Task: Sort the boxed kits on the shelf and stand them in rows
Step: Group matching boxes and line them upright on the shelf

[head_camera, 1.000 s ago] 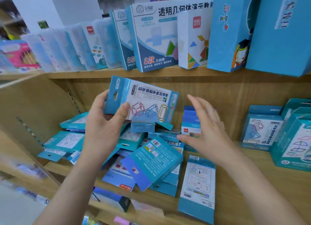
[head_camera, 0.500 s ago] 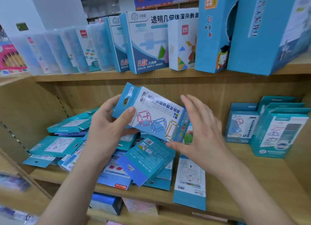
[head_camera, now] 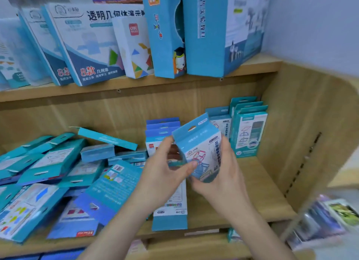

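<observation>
Holding a small blue-and-white cardboard kit box (head_camera: 196, 143) upright and slightly tilted above the light wooden lower shelf (head_camera: 256, 189), the person gripped it with both hands. The left hand (head_camera: 161, 174) curled its fingers (head_camera: 166, 145) behind the box's left edge, with the thumb pressed on the printed front. The right hand (head_camera: 225, 174) clasped the right side and lower corner, its fingers wrapped round the box.

The hang tab carried a punched slot and a code beginning "CY-". The front showed pink, blue and yellow frame drawings and a vertical line of Chinese characters starting 五年; the rest was blurred.

Just behind the held box stood a row of blue hang-tab boxes (head_camera: 163, 126), the front one bearing a small red brand patch too blurred to read. Near the right wall stood a row of teal boxes with outline drawings of shapes (head_camera: 250, 133). To the left lay a loose heap of teal and blue flat boxes (head_camera: 54, 168), one turned back-up and showing a barcode. A white-and-blue box (head_camera: 171, 213) lay flat at the front edge, below the wrists.

On the upper wooden shelf (head_camera: 136, 83) leaned a large white-and-blue box (head_camera: 91, 46) printed 透明几何体演示 and, in red, "8款" beside 几何体. Next to it stood a white box (head_camera: 136, 49) with a red "deli" logo and coloured tangram pieces. Beside that stood a tall blue carton (head_camera: 165, 36) showing a cartoon figure in a graduation cap, and a wider blue carton (head_camera: 209, 30) whose vertical writing was illegible.
</observation>
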A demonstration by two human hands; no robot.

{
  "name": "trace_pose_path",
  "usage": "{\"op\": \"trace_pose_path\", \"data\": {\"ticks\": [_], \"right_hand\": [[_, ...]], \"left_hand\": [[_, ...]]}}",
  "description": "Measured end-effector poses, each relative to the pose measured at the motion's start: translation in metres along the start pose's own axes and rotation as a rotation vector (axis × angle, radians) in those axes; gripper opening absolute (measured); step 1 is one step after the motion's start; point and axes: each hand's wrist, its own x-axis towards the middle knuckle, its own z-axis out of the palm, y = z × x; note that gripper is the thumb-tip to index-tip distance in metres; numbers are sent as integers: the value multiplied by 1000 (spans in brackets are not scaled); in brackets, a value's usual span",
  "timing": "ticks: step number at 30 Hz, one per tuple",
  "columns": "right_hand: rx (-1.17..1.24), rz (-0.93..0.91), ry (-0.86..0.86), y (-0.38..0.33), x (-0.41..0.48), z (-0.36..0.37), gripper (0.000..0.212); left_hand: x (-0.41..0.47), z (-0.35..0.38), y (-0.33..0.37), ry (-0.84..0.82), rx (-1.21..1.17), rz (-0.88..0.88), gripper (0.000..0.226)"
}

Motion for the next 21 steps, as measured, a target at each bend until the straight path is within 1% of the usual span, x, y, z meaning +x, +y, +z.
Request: {"op": "trace_pose_path", "data": {"ticks": [2,3,7,10,13,18,21], "right_hand": [[6,59,18,13,-5,-4,97],[0,91,15,21,-6,-5,98],[-60,162,-54,52,-10,-14,101],[-67,210,-80,68,-7,-26,98],[9,287,-87,81,3,-39,95],[158,367,-105,93,29,-49,90],[261,431,-87,97,52,-48,87]], "left_hand": [[5,20,-10,-20,116,-18,38],[9,29,-15,-21,164,-25,37],[30,61,-37,-71,251,-69,39],[53,78,-58,-68,290,-118,41],[76,90,-71,-44,262,-164,46],[111,108,-79,16,314,-121,50],[126,119,-83,32,332,-179,58]]}}
